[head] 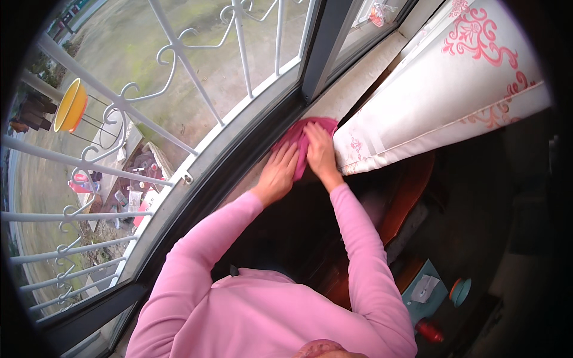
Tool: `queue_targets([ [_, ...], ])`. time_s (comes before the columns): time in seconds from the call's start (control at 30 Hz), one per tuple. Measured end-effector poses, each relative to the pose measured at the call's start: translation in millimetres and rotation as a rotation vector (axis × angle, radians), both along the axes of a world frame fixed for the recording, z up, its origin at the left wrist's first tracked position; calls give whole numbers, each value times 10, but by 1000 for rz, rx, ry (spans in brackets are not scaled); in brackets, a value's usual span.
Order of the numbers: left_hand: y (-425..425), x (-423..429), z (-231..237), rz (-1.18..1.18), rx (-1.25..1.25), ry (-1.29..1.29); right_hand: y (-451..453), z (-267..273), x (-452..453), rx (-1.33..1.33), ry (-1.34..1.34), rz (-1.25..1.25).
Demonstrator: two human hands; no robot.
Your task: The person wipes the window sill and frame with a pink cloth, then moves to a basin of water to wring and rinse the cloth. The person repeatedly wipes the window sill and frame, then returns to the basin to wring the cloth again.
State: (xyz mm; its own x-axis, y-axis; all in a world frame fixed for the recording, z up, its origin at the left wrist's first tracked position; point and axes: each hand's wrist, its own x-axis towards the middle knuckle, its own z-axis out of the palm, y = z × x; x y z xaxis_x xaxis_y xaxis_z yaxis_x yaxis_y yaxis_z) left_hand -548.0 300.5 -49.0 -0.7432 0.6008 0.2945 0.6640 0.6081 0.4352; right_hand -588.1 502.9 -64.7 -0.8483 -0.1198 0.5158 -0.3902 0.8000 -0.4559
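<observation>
A magenta cloth (303, 168) is bunched on the pale window sill (244, 185), just inside the dark window frame (219, 179). My left hand (278, 172) presses on its near side, fingers stretched out and nearly flat. Against the far side, my right hand (320, 152) holds the cloth down with bent fingers, close to the hem of a white curtain (403, 112) with a pink pattern. The palms and the underside of the cloth are hidden.
White metal window bars (179, 49) stand outside the frame. Beyond them are a yellow basin (71, 106) on a stand and assorted bottles. Dark wooden furniture (405, 201) lies under the curtain. A light-blue box (425, 288) with tissue is at lower right, beside a red object (429, 330).
</observation>
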Motion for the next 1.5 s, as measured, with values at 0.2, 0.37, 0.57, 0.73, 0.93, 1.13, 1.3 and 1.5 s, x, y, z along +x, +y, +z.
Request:
queue_targets([
  [0.2,-687,1026,297,13,-142,-78,-403,212,836,80,-123,292],
  [0.37,-149,407,176,41,42,-27,-81,85,230,45,-61,62],
  [0.57,-155,292,-34,38,26,-25,-196,-71,193,59,-73,8],
  [0.73,-1059,1303,72,-35,-58,-86,-769,49,1206,64,-166,259],
  [0.93,-1318,1603,281,35,-106,-149,-778,260,1288,92,-179,360],
  [1.13,-537,528,6,93,42,-70,-387,51,297,69,-72,90],
  [1.3,-412,441,-58,90,66,-33,-447,-95,260,55,-44,-20],
  [1.5,-588,541,-61,57,33,9,-590,-82,420,53,-50,-26],
])
